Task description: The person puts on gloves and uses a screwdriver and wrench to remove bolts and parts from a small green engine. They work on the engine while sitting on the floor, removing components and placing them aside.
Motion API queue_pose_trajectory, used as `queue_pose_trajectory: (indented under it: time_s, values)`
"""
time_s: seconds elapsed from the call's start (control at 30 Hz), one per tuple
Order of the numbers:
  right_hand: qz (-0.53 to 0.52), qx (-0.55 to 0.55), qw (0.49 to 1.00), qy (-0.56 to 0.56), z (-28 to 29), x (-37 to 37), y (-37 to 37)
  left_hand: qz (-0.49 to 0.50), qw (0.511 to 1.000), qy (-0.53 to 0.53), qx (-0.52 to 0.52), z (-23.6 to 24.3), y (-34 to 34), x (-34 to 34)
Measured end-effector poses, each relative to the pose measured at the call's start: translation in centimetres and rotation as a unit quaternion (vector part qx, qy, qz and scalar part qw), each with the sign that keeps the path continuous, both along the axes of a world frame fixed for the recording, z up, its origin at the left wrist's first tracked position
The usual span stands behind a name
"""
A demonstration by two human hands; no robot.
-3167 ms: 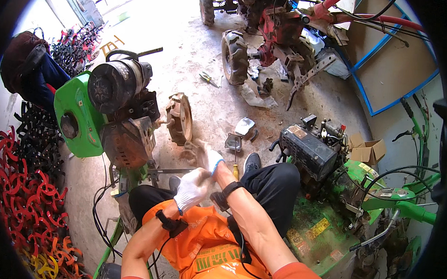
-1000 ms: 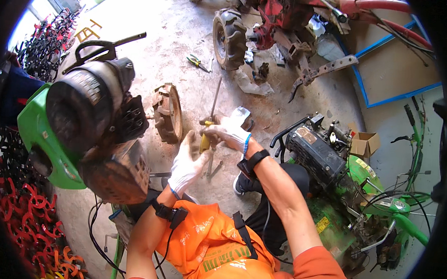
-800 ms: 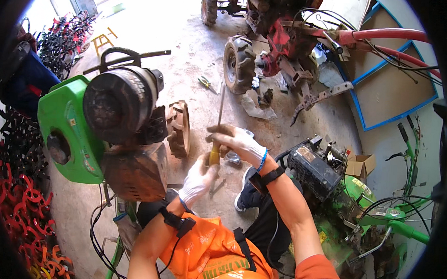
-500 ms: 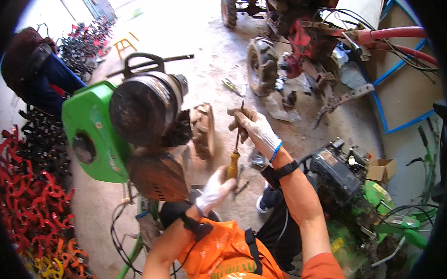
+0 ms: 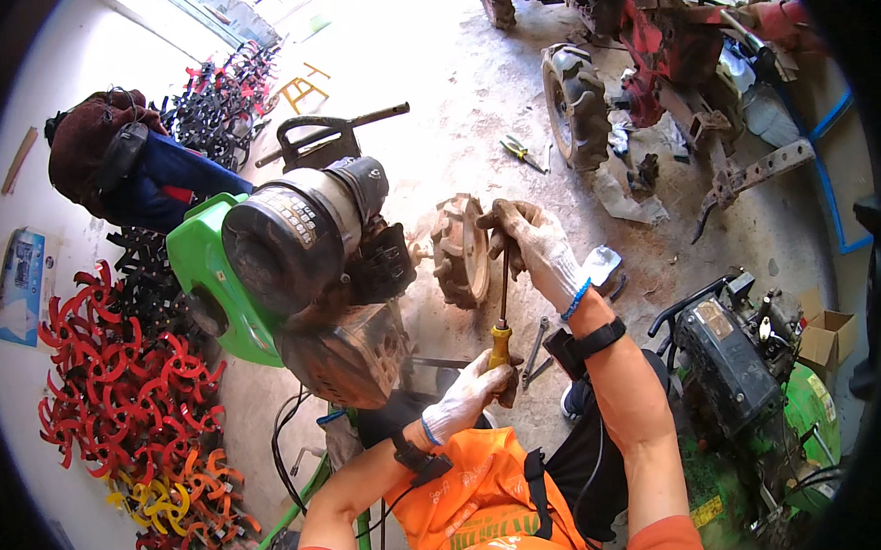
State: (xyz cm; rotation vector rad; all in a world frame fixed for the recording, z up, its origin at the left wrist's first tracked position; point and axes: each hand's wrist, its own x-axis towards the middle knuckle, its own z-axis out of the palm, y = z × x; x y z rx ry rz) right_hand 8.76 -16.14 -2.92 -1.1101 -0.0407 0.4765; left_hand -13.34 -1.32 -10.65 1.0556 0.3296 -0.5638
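A screwdriver with a yellow handle and a thin dark shaft points away from me, nearly upright in the head view. My left hand, in a white work glove with dirty fingertips, is closed round the handle. My right hand, gloved the same way, pinches the shaft near its far end; its fingers hide the tip. Just left of that hand stands a small muddy wheel with a lugged tyre. Further left is a machine with a green tank and a round dark engine cover.
Wrenches and pliers lie on the concrete floor. Red curved blades are heaped at left, near a bent-over person. A red machine with a large tyre stands far right; a dark engine and cardboard box are nearer.
The view has swung, so the surroundings sit differently in the picture. Both hands still hold the screwdriver. Its tip, which stuck out past my right fingers, is now hidden by them.
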Motion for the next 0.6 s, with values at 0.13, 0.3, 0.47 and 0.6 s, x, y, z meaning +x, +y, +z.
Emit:
queue_pose_trajectory:
  time_s: [0.13,0.3,0.47,0.6]
  values:
    - [0.118,0.078,0.99,0.021,0.4,-0.9,0.1,0.035,0.998,-0.029,0.053,2.1,-1.3,-0.4]
    - [0.256,-0.102,0.949,-0.152,-0.2,-3.3,2.6,0.125,0.988,0.003,0.085,3.9,-1.7,-0.2]
    - [0.265,-0.066,0.956,-0.104,-1.9,-3.6,3.4,0.123,0.989,-0.01,0.076,3.9,-1.2,-0.3]
    - [0.195,-0.09,0.975,-0.056,-2.7,-2.9,2.6,0.098,0.977,0.033,0.189,2.1,-0.8,0.6]
